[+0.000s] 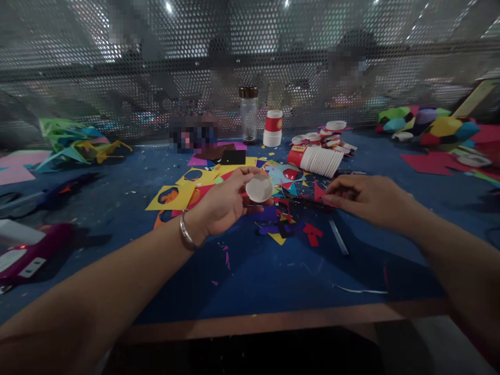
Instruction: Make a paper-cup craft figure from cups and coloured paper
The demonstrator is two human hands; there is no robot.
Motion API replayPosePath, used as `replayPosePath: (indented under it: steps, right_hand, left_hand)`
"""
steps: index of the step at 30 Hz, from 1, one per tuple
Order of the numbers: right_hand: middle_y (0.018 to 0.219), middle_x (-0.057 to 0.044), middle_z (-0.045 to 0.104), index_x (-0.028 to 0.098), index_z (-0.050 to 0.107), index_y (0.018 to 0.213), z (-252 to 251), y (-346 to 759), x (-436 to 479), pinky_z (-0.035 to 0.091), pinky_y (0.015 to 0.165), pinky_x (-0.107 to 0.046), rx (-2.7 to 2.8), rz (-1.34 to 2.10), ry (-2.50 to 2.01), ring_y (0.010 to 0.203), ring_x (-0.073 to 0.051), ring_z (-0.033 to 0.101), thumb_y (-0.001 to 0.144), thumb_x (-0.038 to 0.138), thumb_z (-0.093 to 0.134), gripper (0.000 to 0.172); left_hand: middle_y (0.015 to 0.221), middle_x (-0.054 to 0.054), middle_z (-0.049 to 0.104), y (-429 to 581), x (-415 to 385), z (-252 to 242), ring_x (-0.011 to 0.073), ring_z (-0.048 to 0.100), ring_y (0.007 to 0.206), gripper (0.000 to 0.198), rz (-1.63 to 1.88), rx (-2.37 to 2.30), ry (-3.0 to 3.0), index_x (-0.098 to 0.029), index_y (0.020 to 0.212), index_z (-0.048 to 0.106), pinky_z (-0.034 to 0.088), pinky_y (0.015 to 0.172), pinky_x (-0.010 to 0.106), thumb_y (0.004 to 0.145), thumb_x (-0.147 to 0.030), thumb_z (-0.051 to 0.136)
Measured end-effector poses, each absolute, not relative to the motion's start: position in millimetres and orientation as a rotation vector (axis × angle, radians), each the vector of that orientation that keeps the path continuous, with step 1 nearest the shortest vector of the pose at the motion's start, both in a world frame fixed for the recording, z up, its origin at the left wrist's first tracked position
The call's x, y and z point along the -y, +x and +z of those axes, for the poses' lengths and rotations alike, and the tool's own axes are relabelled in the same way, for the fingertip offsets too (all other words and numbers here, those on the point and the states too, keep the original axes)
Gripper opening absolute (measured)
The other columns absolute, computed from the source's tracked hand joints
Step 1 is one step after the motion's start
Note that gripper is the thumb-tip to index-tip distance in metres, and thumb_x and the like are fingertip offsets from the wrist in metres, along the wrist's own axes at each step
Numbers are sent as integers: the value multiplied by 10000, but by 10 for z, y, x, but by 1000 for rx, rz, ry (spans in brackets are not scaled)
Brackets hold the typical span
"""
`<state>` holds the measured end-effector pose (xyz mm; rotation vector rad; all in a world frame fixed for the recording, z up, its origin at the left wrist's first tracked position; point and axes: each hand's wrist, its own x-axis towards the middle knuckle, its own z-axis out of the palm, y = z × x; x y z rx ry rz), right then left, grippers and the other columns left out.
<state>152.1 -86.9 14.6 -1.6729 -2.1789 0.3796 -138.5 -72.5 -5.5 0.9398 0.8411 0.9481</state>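
My left hand (230, 200) is closed on a small round white paper cup bottom (259, 188), its pale inner face turned toward me. A silver bangle (186, 230) sits on that wrist. My right hand (361, 200) is closed, with fingertips pinched at the near end of dark scissors (307, 201) that lie low over the scraps. The blades point left, toward the cup bottom. A red paper piece (319, 191) stands by the right fingertips. Beneath both hands lie paper scraps (312, 234) in several colours.
Stacked paper cups (322, 160) lie sideways behind my right hand, and another stack (273, 129) stands by a glass bottle (249, 117). Yellow sheets (172, 197) have round holes. A magenta tool (42, 252) lies left. Paper shapes flank both sides; a perforated metal screen (273, 57) rises behind.
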Motion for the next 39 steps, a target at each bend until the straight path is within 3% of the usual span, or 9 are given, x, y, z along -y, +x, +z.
replayPosePath:
  steps: [6,15,21,24,28,31,36,39]
  right_hand:
    - [929,-114,724,220,671,903,53,1288,709,490,800,-414,2598,207,-1412,887,-288,662,885,386,597,183]
    - [788,-67,644,237,557,750,65,1310,654,451,706,-351,2673,117,-1346,743,-227,597,805,266,577,66]
    - [639,-13,595,247,548,717,210,1327,697,400,594,-314,2389,375,-1548,591,-185,549,804,329,581,124]
    - [628,-14,594,247,550,715,175,1323,702,375,566,-313,2254,415,-1550,555,-173,514,835,370,582,174]
    - [577,7,542,238,561,685,112,1284,715,315,526,-296,2119,462,-1499,508,-137,427,887,596,593,412]
    - [556,31,488,226,567,683,102,1224,749,280,495,-273,1958,638,-1456,509,-111,397,800,736,685,537]
    - [646,60,514,204,612,955,88,1149,827,187,431,-244,1548,1092,-1312,471,-64,332,767,624,806,499]
    - [657,68,488,187,641,1053,79,1146,875,140,429,-241,1464,1282,-1245,469,-54,307,794,531,821,467]
  left_hand:
    - [1022,40,739,-1347,740,-25,168,704,795,235,950,-816,849,-267,1206,651,551,715,300,1056,-343,486]
    - [936,56,727,-1339,759,-10,162,705,722,250,943,-835,832,-216,1166,654,551,683,279,1074,-341,458]
    - [852,74,731,-1358,760,32,201,731,707,231,895,-798,794,-156,1109,646,548,633,284,995,-211,452]
    - [856,125,755,-1368,740,22,201,726,749,249,870,-738,790,-100,1005,684,565,692,284,945,-227,478]
    - [864,151,770,-1375,741,4,200,716,794,221,857,-680,798,-85,890,705,588,825,301,866,-260,572]
    - [912,125,775,-1387,767,-1,192,719,837,182,858,-658,798,-98,883,722,595,878,311,804,-240,639]
    - [958,60,740,-1423,779,-40,202,728,951,293,778,-517,961,-148,969,746,591,960,363,676,-140,742]
    - [1072,60,719,-1435,758,-89,214,709,1041,436,798,-541,1176,-185,1102,733,580,987,399,675,-121,799]
